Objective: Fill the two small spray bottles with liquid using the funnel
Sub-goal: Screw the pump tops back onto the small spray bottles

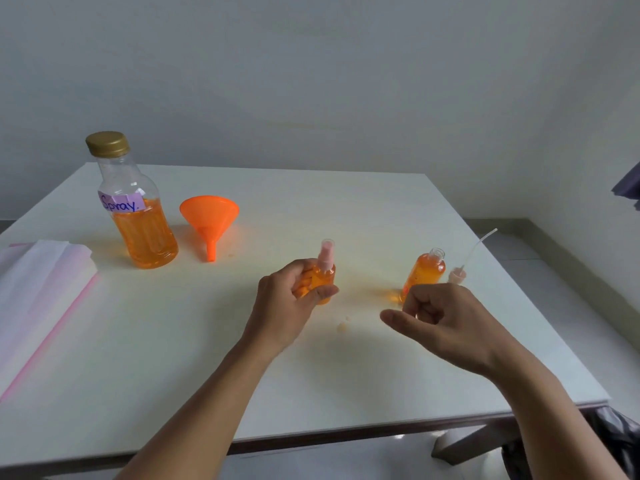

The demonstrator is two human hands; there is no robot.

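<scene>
My left hand [289,299] grips a small spray bottle [323,277] full of orange liquid, with its pink spray top on, standing mid-table. A second small bottle [424,270], also orange-filled and with an uncapped neck, stands to the right. Its pink spray head with a long tube [465,263] lies just right of it. My right hand [440,318] hovers in front of this bottle with fingers curled and thumb out, holding nothing. The orange funnel [209,220] lies on its side at the back left, beside a large bottle labelled "Spray" [133,202] with a gold cap, partly full.
The white table [207,358] has folded white and pink paper [38,292] on its left side. A few small orange drops [343,325] lie between my hands. The table's right edge is close to the spray head.
</scene>
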